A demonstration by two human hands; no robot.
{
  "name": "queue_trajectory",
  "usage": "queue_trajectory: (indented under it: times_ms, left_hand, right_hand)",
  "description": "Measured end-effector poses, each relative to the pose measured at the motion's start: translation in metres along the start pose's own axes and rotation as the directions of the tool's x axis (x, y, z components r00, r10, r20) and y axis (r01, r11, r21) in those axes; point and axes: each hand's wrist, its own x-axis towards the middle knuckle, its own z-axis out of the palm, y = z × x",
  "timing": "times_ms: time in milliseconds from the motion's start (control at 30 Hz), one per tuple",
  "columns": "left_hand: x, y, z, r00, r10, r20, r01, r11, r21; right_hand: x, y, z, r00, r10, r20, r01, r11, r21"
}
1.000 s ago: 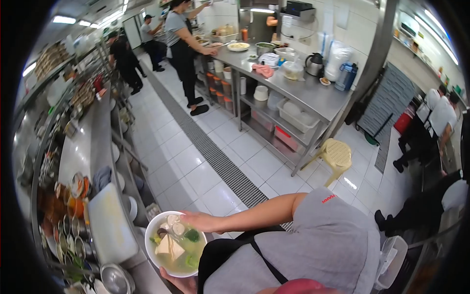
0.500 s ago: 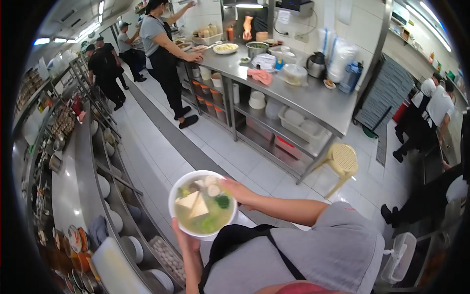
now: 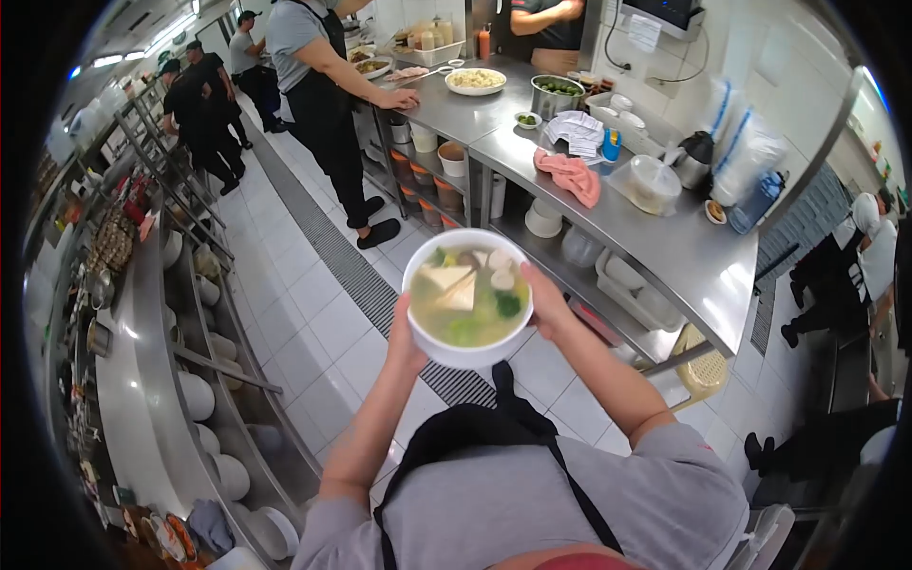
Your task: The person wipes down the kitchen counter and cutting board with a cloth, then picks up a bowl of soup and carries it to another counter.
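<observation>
A white bowl of soup (image 3: 432, 334) is held out in front of my chest, over the tiled floor. Pale slabs that look like tofu (image 3: 454, 288), green leaves and round pale pieces float in its cloudy broth. My left hand (image 3: 407, 332) grips the bowl's left side. On the right side, my right hand (image 3: 546, 302) is closed against the wall of the bowl. The fingers beneath the bowl are hidden. The bowl looks nearly level.
Ahead stands a steel table (image 3: 679, 271) with a pink cloth (image 3: 568, 178), a plate of food (image 3: 475, 82) and a pot of greens (image 3: 558, 95). A co-worker (image 3: 328, 104) stands at its left end. A yellow stool (image 3: 701, 370) is tucked by its near corner. Steel shelving (image 3: 142, 380) runs along my left.
The bowl has moved rightward and away from my body, with both hands still on it. My view has turned and come closer to the steel table.
</observation>
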Motion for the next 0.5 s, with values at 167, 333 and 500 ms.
queue_trajectory:
  times_ms: [167,333,500]
  left_hand:
    - [0.16,0.001,0.017,1.0,-0.01,0.003,0.01,1.0,-0.026]
    - [0.299,0.005,0.049,0.998,0.04,-0.049,-0.039,0.999,0.019]
    - [0.42,-0.001,0.055,0.993,0.116,-0.007,-0.116,0.99,-0.079]
  right_hand:
    - [0.14,-0.067,-0.029,0.995,-0.048,0.086,0.045,0.998,0.044]
    - [0.302,-0.112,-0.072,0.983,-0.081,0.162,0.073,0.996,0.059]
    - [0.408,-0.16,-0.093,0.988,0.0,0.152,0.014,0.996,-0.089]
